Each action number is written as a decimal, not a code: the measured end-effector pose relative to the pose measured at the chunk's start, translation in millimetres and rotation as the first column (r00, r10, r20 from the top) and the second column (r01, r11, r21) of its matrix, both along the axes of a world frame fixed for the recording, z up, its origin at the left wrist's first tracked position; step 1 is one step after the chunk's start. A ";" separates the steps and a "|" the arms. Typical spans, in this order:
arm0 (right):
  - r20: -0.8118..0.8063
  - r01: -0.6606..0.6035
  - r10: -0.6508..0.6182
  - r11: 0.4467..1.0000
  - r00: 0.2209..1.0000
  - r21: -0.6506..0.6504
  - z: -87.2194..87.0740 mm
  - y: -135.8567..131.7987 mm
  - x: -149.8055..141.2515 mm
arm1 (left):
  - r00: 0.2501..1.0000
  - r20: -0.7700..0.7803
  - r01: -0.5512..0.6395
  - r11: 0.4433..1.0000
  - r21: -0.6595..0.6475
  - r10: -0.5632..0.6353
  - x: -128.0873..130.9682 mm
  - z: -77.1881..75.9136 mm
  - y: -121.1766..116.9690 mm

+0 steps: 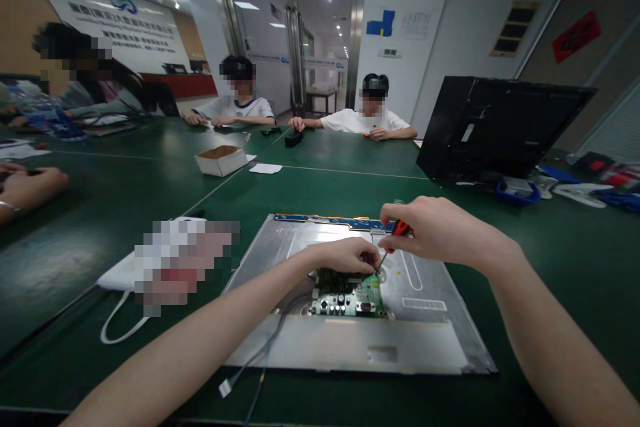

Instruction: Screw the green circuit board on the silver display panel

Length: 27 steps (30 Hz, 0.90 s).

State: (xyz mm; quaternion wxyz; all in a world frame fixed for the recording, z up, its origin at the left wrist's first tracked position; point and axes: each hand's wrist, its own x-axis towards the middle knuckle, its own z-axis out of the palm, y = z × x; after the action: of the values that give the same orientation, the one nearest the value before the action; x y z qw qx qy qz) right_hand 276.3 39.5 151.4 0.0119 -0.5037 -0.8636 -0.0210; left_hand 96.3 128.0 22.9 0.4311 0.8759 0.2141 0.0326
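Right hand [440, 227] fingers were closed around the screwdriver [401, 232], its shaft slanting to the circuit board [373, 288] on the metal panel [425, 280], over the green surface [300, 201]. The board looked light, stiff and fragile, best held by its edges. Left hand [347, 253] fingers curled there, hiding any pinched part; the screwdriver's tip was indistinct.

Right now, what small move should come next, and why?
I'd probably give the screwdriver in the right hand a small turn, left hand steadying the green board: its shaft slants down to the board's corner beside the left fingertips, though no screw is discernible.
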 end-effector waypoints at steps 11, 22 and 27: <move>-0.057 -0.053 0.053 0.999 0.997 -0.007 -1.3 2.1 1.6 | 1.000 0.008 0.003 0.999 0.042 -0.004 -2.1 0.5 -1.5; 0.007 -0.027 0.027 0.999 1.000 0.031 -2.1 4.7 -0.8 | 0.999 0.033 0.007 0.998 0.065 -0.009 -1.9 0.4 -2.1; -0.013 -0.024 0.024 1.000 1.000 0.021 -1.5 3.3 -1.0 | 0.999 0.042 0.009 0.997 0.074 -0.012 -2.1 1.4 -2.7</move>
State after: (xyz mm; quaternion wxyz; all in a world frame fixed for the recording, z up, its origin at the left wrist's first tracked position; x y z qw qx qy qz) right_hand 275.4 42.8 150.0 0.0232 -0.4933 -0.8691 -0.0264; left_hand 94.2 125.4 24.3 0.4030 0.8916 0.1987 0.0570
